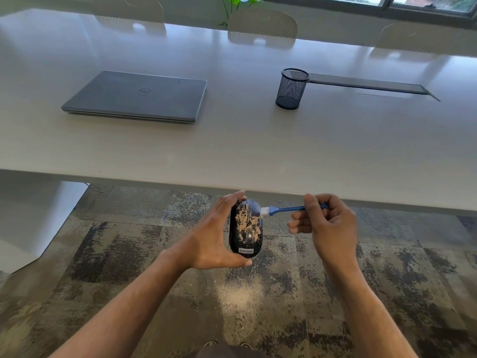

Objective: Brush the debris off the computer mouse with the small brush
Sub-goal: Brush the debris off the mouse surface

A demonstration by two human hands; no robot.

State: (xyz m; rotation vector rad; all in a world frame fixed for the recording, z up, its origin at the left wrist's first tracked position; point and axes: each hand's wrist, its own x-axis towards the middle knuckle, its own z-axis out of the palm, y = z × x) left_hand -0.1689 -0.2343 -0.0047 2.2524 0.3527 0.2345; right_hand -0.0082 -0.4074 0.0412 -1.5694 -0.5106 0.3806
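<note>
A black computer mouse (245,229) with a Lenovo label is held in the air below the table's front edge, over the carpet. Tan debris covers much of its top. My left hand (214,236) grips it from the left side and underneath. My right hand (327,220) pinches the blue handle of a small brush (284,209), held level and pointing left. The brush's white bristles touch the upper right part of the mouse. A pale scatter of debris (240,295) lies on the carpet beneath the mouse.
The long white table (232,151) carries a closed grey laptop (136,95) at the left and a black mesh pen cup (291,88) at the right, beside a dark cable slot (366,83). Chairs (262,27) stand along the far side.
</note>
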